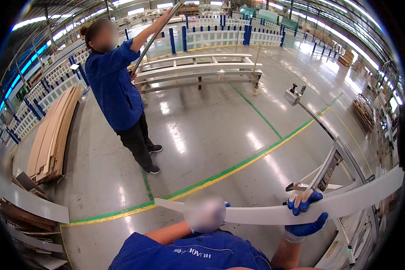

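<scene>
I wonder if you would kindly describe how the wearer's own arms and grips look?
The right grip wears a partly whitish glove with blue-coated fingers and thumb, and a pale cuff; the right forearm is bare. The left grip is blurred, with only a bit of blue at its edge. A blue sleeve leaves the left forearm bare.

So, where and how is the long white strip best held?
Probably by its two long edges, at two well-spaced spots, coming from beneath on the near side: the white strip is long, narrow and flat. The right hand fits this, its fingers curled over the far edge.
</scene>
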`<action>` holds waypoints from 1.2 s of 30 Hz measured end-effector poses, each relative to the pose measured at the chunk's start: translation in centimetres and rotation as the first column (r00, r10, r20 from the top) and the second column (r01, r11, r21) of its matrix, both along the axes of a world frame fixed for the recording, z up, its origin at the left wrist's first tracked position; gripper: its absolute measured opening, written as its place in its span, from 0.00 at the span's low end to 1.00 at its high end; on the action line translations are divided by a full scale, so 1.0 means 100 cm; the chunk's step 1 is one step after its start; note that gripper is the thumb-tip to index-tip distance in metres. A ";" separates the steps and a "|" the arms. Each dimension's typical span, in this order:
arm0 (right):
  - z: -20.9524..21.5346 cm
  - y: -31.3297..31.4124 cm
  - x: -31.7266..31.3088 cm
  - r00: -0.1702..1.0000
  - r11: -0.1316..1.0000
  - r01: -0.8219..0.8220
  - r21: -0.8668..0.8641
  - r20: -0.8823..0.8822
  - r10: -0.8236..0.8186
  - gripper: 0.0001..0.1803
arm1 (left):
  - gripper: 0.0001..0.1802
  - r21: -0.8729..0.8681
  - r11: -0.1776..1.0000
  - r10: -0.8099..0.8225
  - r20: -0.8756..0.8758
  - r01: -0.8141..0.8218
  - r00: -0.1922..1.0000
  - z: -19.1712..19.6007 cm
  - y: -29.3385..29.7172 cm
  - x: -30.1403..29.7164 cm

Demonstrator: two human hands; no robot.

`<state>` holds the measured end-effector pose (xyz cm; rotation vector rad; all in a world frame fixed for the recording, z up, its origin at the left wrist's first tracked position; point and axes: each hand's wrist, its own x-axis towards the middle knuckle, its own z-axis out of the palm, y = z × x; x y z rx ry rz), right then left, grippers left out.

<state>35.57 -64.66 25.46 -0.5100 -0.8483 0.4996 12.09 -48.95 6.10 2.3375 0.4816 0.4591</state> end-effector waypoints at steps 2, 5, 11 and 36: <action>-0.001 -0.003 0.000 0.999 0.999 0.038 -0.018 0.022 -0.038 0.30 | 0.39 -0.055 0.997 -0.047 0.025 0.049 0.999 0.005 0.006 0.013; -0.001 -0.008 -0.004 0.995 0.995 0.095 -0.031 0.027 -0.094 0.30 | 0.39 -0.063 0.991 -0.109 0.078 0.114 0.991 0.001 0.008 0.025; -0.006 -0.029 0.001 0.981 0.978 0.193 -0.076 0.033 -0.191 0.30 | 0.37 -0.088 0.969 -0.214 0.159 0.229 0.964 -0.008 0.020 0.055; -0.248 -0.133 0.220 0.471 -0.587 0.154 -0.795 0.581 -0.664 0.65 | 0.28 -0.062 0.952 -0.295 0.083 0.300 0.952 -0.028 0.019 0.254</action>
